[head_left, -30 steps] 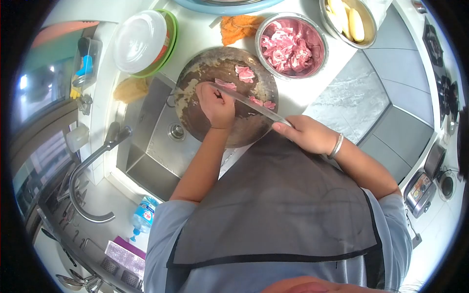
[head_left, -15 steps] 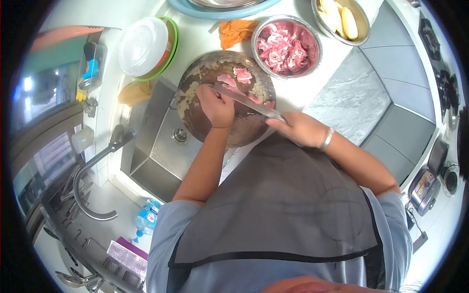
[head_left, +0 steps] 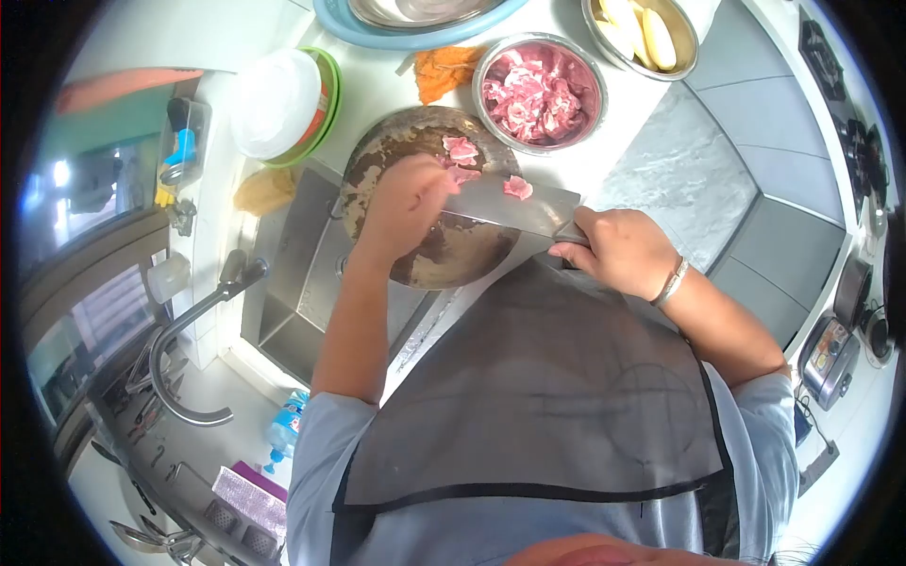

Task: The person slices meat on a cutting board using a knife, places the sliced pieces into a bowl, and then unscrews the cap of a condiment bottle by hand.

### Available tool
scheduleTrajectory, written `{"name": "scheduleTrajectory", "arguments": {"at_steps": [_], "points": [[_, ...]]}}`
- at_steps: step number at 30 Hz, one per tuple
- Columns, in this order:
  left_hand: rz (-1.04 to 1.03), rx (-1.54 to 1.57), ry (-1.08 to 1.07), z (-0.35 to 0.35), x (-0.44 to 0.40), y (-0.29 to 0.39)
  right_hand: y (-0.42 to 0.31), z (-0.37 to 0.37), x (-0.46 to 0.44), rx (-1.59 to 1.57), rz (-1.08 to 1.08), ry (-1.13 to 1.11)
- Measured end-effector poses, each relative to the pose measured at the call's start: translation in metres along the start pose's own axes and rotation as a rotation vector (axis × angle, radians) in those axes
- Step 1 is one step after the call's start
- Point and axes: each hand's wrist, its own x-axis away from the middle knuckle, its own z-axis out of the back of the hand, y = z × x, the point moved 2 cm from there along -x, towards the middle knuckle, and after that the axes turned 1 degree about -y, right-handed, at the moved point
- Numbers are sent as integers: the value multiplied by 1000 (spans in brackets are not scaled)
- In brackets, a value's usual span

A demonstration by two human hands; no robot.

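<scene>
My right hand is wrapped round the handle of a cleaver. The broad blade now lies flat over the round wooden board, with a small piece of meat on it. My left hand is over the board at the blade's far end, its fingers together at some pink meat slices; what they grip is partly hidden. Another slice lies on the board further back. Behind the board stands a metal bowl full of cut meat.
An orange cloth lies behind the board, near a blue basin. At the back right is a bowl of peeled pale vegetables. Stacked dishes stand at left, above the sink and its faucet.
The cleaver has turned from edge-on to flat, and a meat piece now rests on its blade. My left hand has opened out somewhat and shifted over the slices. The view has shifted slightly.
</scene>
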Motion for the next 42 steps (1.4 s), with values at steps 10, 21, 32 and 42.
{"name": "scheduleTrajectory", "arguments": {"at_steps": [10, 21, 32, 42], "points": [[-89, -102, -68, -17, -25, 15, -9, 10, -9, 69, 53, 17], [299, -153, -9, -6, -28, -20, -13, 18, -13, 96, 105, -34], [170, -365, -245, -31, -45, -29, 24, 38, 41, 8, -52, -29], [123, -364, -196, -41, -36, -27, 46, 52, 78, -103, -222, 52]]}}
